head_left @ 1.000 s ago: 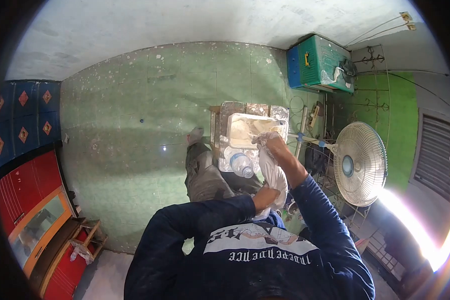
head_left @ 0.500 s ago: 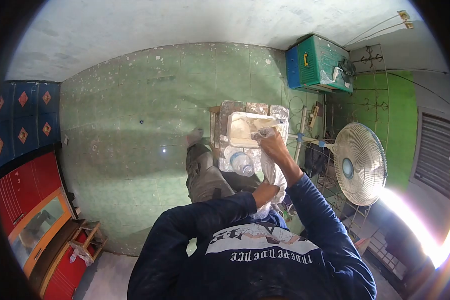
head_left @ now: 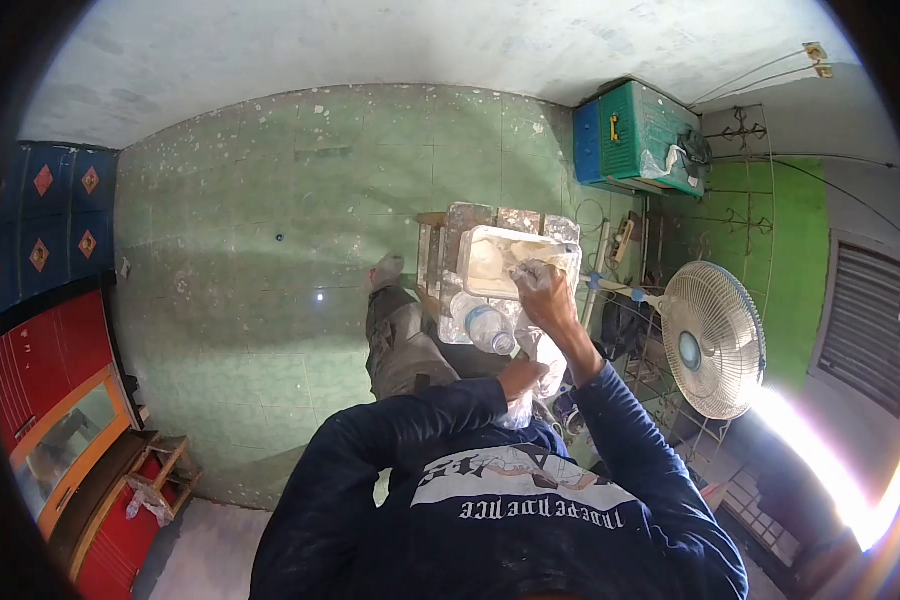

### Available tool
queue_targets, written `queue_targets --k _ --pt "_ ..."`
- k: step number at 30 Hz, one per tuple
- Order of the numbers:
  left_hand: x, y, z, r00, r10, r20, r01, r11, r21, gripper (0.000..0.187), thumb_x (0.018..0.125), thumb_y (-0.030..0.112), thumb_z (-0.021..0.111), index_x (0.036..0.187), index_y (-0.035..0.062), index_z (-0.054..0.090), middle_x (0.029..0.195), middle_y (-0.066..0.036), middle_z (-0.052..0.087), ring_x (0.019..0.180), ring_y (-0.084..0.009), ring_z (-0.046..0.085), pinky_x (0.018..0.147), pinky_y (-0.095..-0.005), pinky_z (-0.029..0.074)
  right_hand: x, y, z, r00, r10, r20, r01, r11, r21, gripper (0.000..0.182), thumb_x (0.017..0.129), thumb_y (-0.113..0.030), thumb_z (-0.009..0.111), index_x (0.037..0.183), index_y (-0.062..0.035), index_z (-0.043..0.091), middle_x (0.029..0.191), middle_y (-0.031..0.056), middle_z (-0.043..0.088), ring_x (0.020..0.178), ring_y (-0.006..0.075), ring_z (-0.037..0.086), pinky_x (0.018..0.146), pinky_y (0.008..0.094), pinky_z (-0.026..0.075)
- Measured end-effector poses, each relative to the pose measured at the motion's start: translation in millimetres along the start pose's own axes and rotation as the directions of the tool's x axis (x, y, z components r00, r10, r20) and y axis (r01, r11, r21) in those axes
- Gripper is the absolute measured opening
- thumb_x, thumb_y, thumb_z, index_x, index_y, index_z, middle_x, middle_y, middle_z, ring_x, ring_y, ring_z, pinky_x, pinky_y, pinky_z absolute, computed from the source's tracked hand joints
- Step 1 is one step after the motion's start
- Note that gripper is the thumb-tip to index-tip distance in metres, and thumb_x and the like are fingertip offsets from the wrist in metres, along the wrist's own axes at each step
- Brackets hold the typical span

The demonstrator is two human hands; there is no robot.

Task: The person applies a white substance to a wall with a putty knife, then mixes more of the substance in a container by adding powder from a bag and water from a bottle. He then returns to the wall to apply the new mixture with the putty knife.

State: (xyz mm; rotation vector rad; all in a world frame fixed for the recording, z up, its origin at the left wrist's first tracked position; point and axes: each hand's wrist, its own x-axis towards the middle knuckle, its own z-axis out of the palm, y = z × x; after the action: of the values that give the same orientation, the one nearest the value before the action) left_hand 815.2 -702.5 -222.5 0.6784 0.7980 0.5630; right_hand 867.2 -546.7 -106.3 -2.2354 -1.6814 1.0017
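My left hand (head_left: 523,378) is closed around a clear plastic bag (head_left: 544,352) with whitish contents, close to my lap. My right hand (head_left: 550,300) is at the near right edge of a white rectangular tub (head_left: 467,262). Its fingers are closed on what looks like the upper part of the bag, with translucent plastic around them. Pale, powdery material (head_left: 488,258) lies in the tub. A clear plastic bottle (head_left: 488,328) with a blue band lies tilted just left of the bag. Tub and bottle rest on a worn wooden stool (head_left: 470,214).
A standing fan (head_left: 712,340) is at the right, beside a metal rack. Green and blue drawers (head_left: 630,130) stand at the back right. A red cabinet (head_left: 60,335) and wooden shelf (head_left: 175,462) line the left. My foot (head_left: 387,270) is beside the stool on green tiles.
My right hand has shifted slightly down, closer to my body. My left hand has also moved a little, still holding the bag. The view has tilted slightly; tub and bottle stay put.
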Motion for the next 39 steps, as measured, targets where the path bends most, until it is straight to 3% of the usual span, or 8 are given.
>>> queue_targets --k 4,9,17,20,22,27,31,39 --pt "-10.3 43.9 8.2 0.99 -0.142 0.007 0.131 0.896 -0.425 0.015 0.082 0.01 0.054 0.072 -0.001 0.056 0.066 -0.006 0.054 0.063 -0.0107 0.051 0.058 -0.0318 0.041 -3.9 22.2 15.4 0.917 -0.378 -0.13 0.368 0.925 -0.09 0.022 0.083 -0.017 0.063 0.098 -0.001 0.068 0.091 0.0217 0.066 0.088 0.0411 0.063 0.076 0.0447 0.052" --pt "16.0 -11.7 -5.9 0.937 -0.349 0.033 0.35 0.931 -0.103 0.021 0.083 0.017 0.053 0.072 -0.0002 0.059 0.067 -0.003 0.055 0.064 -0.012 0.05 0.058 -0.0331 0.04 -3.4 38.2 15.7 0.71 -0.684 -0.167 0.575 0.7 -0.423 0.015 0.079 -0.009 0.062 0.088 0.0008 0.068 0.085 0.0214 0.067 0.08 0.0396 0.064 0.072 0.0414 0.053" --pt "27.9 -12.6 -41.8 0.98 -0.19 0.066 0.169 0.955 0.242 0.025 0.092 0.024 0.045 0.089 0.0047 0.061 0.077 -0.002 0.056 0.07 -0.0125 0.048 0.066 -0.0329 0.04 -27.3 34.6 15.9 0.826 -0.4 -0.397 0.399 0.913 -0.09 0.015 0.079 -0.009 0.063 0.088 0.0012 0.069 0.083 0.0204 0.067 0.075 0.0358 0.066 0.067 0.0383 0.052" --pt "27.9 -19.6 -51.1 0.984 -0.067 0.167 -0.055 0.773 0.632 0.027 0.092 0.027 0.046 0.092 0.0048 0.06 0.076 -0.007 0.059 0.07 -0.0195 0.056 0.067 -0.038 0.044 -35.9 39.2 18.3 0.871 -0.263 -0.415 0.301 0.953 0.029 0.014 0.08 -0.011 0.064 0.086 0.0014 0.068 0.083 0.0195 0.067 0.074 0.0352 0.066 0.067 0.0386 0.052" --pt "23.8 -5.1 -42.1 0.981 0.048 0.187 -0.193 0.253 0.948 0.013 0.082 0.02 0.057 0.086 0.0094 0.064 0.076 -0.016 0.065 0.076 -0.0287 0.068 0.065 -0.0425 0.052 -33.9 43.6 22.6 0.87 -0.275 -0.41 0.322 0.945 0.05 0.015 0.08 -0.011 0.065 0.087 0.0016 0.068 0.083 0.0202 0.067 0.074 0.0359 0.065 0.066 0.0393 0.052" --pt "28.6 -46.8 -36.0 0.908 0.416 0.051 -0.116 0.131 0.985 0.01 0.078 0.017 0.061 0.086 0.0118 0.064 0.07 -0.01 0.062 0.067 -0.03 0.063 0.057 -0.0454 0.049 -28.8 50.3 32.5 0.816 -0.403 -0.415 0.394 0.912 -0.111 0.027 0.076 -0.014 0.07 0.095 0.0033 0.064 0.082 0.0237 0.065 0.071 0.0413 0.063 0.064 0.0443 0.053" --pt "27.4 -38.5 -35.1 0.993 0.106 -0.061 0.024 0.32 0.947 0.023 0.092 0.026 0.045 0.105 0.0112 0.057 0.08 -0.02 0.064 0.074 -0.0365 0.063 0.066 -0.0477 0.047 -35.9 37.4 24.4 0.835 -0.429 -0.344 0.385 0.903 -0.192 0.027 0.075 -0.017 0.071 0.093 0.0031 0.064 0.082 0.0243 0.064 0.072 0.0418 0.063 0.064 0.0453 0.052" --pt "27.4 -59.5 -16.6 0.809 0.545 -0.218 -0.105 0.499 0.86 0.029 0.079 0.015 0.059 0.108 0.0164 0.064 0.092 -0.015 0.064 0.097 -0.0402 0.057 0.086 -0.0514 0.042 -39.5 39.4 28.9 0.947 -0.221 -0.234 0.168 0.959 -0.229 0.028 0.075 -0.019 0.069 0.093 0.0018 0.065 0.082 0.0238 0.065 0.073 0.0418 0.063 0.066 0.0471 0.051"
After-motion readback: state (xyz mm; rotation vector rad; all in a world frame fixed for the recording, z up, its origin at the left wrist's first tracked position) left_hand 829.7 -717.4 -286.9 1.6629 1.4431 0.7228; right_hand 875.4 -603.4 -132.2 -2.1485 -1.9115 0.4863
